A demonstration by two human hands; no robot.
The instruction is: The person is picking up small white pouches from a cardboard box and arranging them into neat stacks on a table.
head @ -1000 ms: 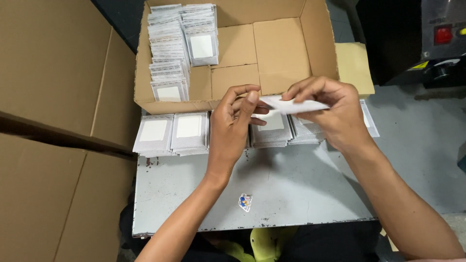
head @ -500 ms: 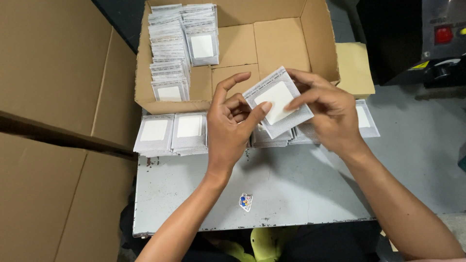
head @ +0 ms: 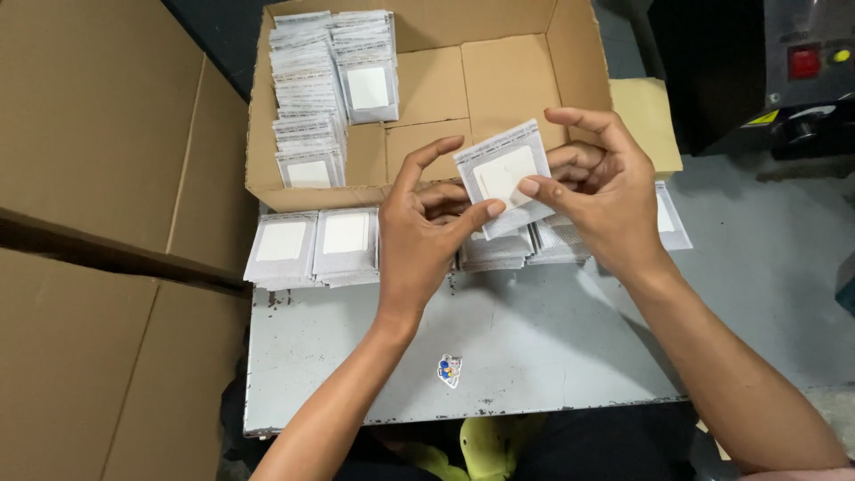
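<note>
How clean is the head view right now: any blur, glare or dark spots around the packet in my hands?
Head view: the packet is sharp and evenly lit, no glare, with the left hand and right hand in focus; soft shadows lie under the hands on the grey table; the upper right, around the dark machine, is dim; the cardboard box edges bow slightly outward.

Even overhead light, soft shadows, sharp focus, dim upper corners
</note>
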